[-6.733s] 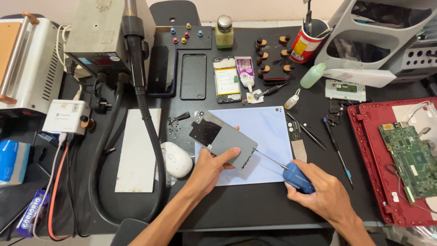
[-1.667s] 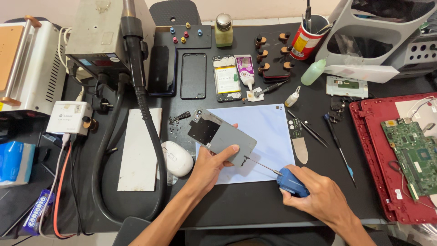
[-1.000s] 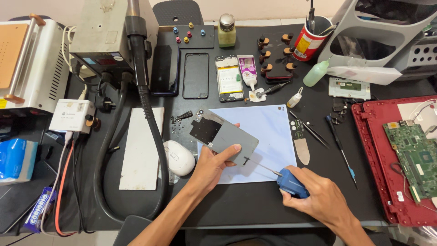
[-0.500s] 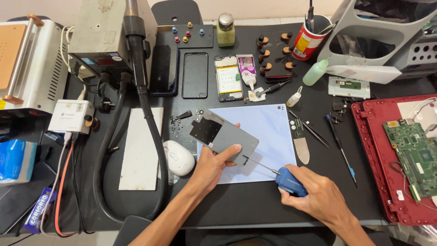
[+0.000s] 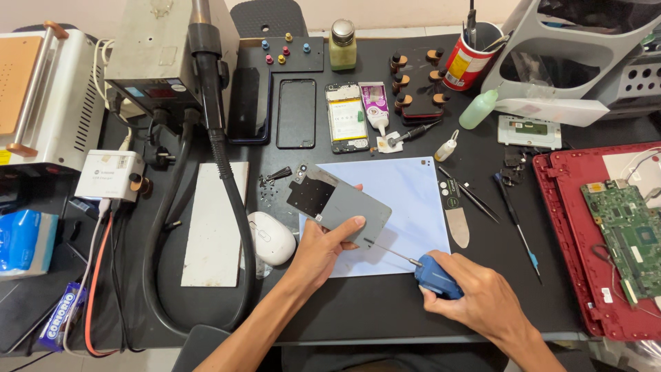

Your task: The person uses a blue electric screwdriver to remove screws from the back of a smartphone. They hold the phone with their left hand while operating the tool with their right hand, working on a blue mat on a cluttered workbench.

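Seen from above, a cluttered black workbench. At its centre lies a pale blue mat (image 5: 406,200). On the mat's left part rests a grey phone back panel (image 5: 337,203), tilted, with a dark square patch near its upper end. The left hand (image 5: 323,244) pins the panel's lower edge, thumb on top, fingers curled around it. Just below the mat's lower edge, the right hand (image 5: 475,296) is closed around a blue-handled screwdriver (image 5: 430,274), whose thin shaft reaches up-left to the panel's lower corner. A white mouse (image 5: 270,238) sits just left of the mat.
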